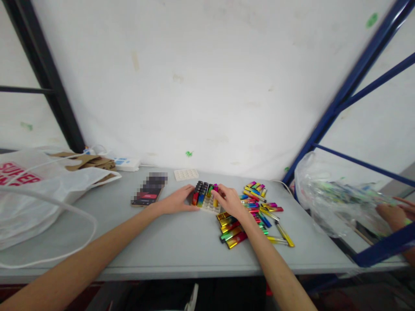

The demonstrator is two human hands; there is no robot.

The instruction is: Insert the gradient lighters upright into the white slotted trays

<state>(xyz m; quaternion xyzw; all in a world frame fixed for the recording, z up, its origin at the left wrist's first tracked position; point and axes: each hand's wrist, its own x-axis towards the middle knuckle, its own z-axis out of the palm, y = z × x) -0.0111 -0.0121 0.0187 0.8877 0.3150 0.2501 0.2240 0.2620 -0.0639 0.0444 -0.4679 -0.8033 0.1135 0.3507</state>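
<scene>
A white tray with small sockets (pixel 210 206) sits on the table, and several shiny multicoloured lighters (pixel 201 194) with black tops stand upright in its left part. My left hand (pixel 179 199) grips the tray's left side, thumb in front and fingers behind. Over the tray's right part, my right hand (pixel 228 199) pinches a purple and yellow lighter (pixel 215 196) in an upright position. Whether this lighter's bottom rests in a socket, I cannot tell. Right of the tray, partly behind my right forearm, spreads a pile of loose lighters (pixel 233 233).
A second white socketed tray (pixel 186 174) lies near the wall. A phone (pixel 150 190) is to the left. White plastic bags (pixel 42 190) and cardboard pieces (pixel 92 162) fill the far left. Beyond the blue frame (pixel 324 125) at right are a clear bag (pixel 324 198) and another person's hand (pixel 391 215).
</scene>
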